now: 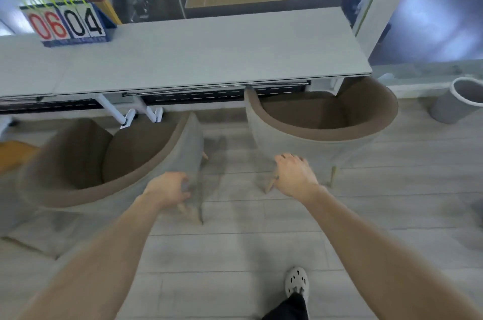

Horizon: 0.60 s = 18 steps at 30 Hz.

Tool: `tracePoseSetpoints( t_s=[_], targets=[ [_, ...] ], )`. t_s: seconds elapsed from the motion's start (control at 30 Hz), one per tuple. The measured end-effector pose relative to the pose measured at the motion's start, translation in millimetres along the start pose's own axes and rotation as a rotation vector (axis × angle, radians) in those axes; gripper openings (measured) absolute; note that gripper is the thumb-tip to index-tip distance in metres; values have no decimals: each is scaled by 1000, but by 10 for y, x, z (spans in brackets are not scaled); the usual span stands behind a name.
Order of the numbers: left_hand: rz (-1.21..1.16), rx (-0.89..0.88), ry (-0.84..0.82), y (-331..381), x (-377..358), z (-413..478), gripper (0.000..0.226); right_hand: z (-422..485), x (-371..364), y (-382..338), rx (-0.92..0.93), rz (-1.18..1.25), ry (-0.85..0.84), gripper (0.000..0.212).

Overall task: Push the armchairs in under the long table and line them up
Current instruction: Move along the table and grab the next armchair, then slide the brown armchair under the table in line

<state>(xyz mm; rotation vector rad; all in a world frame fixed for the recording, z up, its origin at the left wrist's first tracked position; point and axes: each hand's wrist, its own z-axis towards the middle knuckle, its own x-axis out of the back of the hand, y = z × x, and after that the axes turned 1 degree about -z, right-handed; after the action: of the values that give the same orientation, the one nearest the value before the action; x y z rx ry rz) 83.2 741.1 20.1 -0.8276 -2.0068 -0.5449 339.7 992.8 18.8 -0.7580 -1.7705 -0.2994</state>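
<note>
Pale wood-look flooring [235, 249] runs under us, with the long white table [209, 58] across the top of the view and a flip scoreboard [68, 24] reading 06 04 sitting on its left part. Two tub armchairs face it. Our left armchair [99, 163] sits turned at an angle, only its front tucked under the table edge near the white table legs [141, 113]. Our right armchair [324, 121] is squarer and further in. Our left hand [168, 190] has its fingers curled loosely against the grey outer shell of the left chair, not really gripping. Our right hand [294, 176] hangs between the chairs, fingers bent downward and half open, holding nothing. A grey bin [460, 103] stands off to the right.
</note>
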Motion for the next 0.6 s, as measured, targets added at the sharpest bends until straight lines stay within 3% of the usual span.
tracePoseSetpoints(
  t_s=[0.37, 0.6],
  targets=[
    [-48, 137, 142, -2512, -79, -1115, 64, -197, -394, -2611, 193, 10, -34, 69],
    [55, 74, 144, -3750, 67, -814, 86, 334, -689, -3783, 224, -7, 8, 90]
  ],
)
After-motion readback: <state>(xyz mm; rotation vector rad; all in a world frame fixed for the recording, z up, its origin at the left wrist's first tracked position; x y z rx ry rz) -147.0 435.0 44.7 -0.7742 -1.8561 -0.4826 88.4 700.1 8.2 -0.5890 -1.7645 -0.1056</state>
